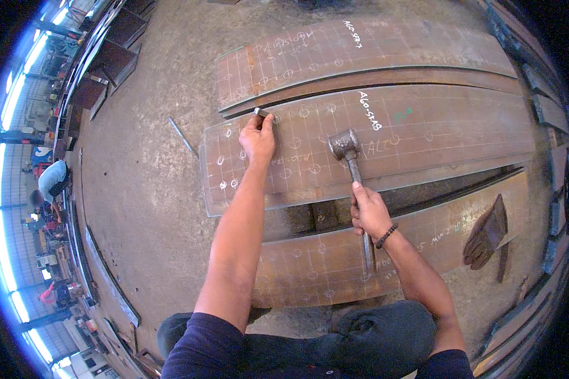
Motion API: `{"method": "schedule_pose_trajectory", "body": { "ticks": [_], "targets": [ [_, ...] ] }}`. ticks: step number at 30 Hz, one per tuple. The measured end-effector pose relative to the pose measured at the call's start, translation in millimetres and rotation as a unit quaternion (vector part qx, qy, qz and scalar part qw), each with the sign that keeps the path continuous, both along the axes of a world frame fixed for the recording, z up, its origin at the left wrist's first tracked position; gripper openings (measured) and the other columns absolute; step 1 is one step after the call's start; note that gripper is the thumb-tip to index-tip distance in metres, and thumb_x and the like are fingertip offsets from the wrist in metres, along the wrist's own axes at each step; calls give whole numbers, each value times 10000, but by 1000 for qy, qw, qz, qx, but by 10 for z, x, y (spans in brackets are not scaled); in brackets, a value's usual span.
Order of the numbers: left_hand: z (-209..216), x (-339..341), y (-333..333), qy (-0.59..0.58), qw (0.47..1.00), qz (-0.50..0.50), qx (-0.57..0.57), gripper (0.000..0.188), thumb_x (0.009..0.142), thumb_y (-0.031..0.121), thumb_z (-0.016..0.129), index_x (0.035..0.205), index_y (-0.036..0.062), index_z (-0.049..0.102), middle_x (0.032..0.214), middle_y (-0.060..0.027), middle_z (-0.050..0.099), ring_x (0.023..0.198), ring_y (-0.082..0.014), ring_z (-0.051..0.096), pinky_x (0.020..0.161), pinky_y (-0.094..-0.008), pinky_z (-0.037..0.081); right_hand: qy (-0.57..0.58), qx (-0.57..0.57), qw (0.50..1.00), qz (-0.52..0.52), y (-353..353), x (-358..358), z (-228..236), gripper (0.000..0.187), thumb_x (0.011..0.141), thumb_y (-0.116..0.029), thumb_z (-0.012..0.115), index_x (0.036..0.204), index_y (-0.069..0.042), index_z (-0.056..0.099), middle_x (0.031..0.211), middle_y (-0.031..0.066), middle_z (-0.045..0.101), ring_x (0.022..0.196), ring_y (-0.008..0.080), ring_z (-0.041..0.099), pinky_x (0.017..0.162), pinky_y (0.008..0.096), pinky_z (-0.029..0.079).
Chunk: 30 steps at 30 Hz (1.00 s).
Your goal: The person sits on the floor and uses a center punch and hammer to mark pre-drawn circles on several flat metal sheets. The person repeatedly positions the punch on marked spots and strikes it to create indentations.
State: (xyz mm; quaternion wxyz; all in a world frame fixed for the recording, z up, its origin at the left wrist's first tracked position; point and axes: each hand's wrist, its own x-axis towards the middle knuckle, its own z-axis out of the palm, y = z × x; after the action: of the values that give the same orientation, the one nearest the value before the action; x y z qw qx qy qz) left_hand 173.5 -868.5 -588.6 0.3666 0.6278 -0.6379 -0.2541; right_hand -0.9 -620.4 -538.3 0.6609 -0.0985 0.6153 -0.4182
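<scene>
With my right hand (371, 211) I grip the steel handle of a heavy hammer (343, 144). Its head is above the middle steel plate (423, 114), which carries chalk lines, small circles and white writing. Fingers closed, my left hand (258, 140) pinches a short metal punch (260, 112) near that plate's far left part. Only the punch's pale end shows; the rest is hidden by my fingers. Several white circles are marked on the plate beside my left wrist.
A similar marked plate (423, 47) lies beyond, and another (297, 268) lies nearer my knees. Dark work gloves (487, 235) rest at the right of the near plate. A thin metal rod (183, 134) is on the floor. Two people work at the far left.
</scene>
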Motion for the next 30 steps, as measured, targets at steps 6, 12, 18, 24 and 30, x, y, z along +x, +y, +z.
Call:
{"method": "schedule_pose_trajectory", "body": {
  "ticks": [6,12,18,24,30],
  "targets": [
    [2,-35,26,19,1000,6,-9,267,830,253,714,907,-3,709,818,-157,714,739,-250,677,715,-370,510,5,10,1000,-8,4,-18,-8,448,983,-498,448,776,-101,425,536,-27,361,382,93,365,327,287,321],
    [6,-34,35,12,1000,2,-19,268,835,244,708,931,-6,710,829,-158,714,744,-237,676,723,-361,510,7,1,1000,5,12,-9,-29,458,973,-541,430,823,-109,425,554,-25,340,391,78,316,340,260,300],
    [50,-51,61,14,1000,6,-2,277,837,242,707,958,-8,711,831,-138,718,758,-216,679,731,-342,512,15,3,1000,7,13,-6,-38,464,969,-547,436,817,-108,426,557,-25,342,388,78,320,335,262,309],
    [55,-58,65,9,1000,6,-7,273,835,243,710,953,-3,712,834,-141,719,758,-220,679,734,-345,513,30,-7,999,17,7,-14,-51,465,970,-543,440,816,-105,420,564,-23,346,389,79,325,342,262,312],
    [53,-48,62,13,1000,-4,-18,249,833,234,704,921,2,710,831,-141,718,753,-225,675,729,-349,511,37,-11,999,13,16,0,-46,468,973,-538,439,817,-98,417,560,-22,344,389,80,330,343,262,311]
  ]
}}
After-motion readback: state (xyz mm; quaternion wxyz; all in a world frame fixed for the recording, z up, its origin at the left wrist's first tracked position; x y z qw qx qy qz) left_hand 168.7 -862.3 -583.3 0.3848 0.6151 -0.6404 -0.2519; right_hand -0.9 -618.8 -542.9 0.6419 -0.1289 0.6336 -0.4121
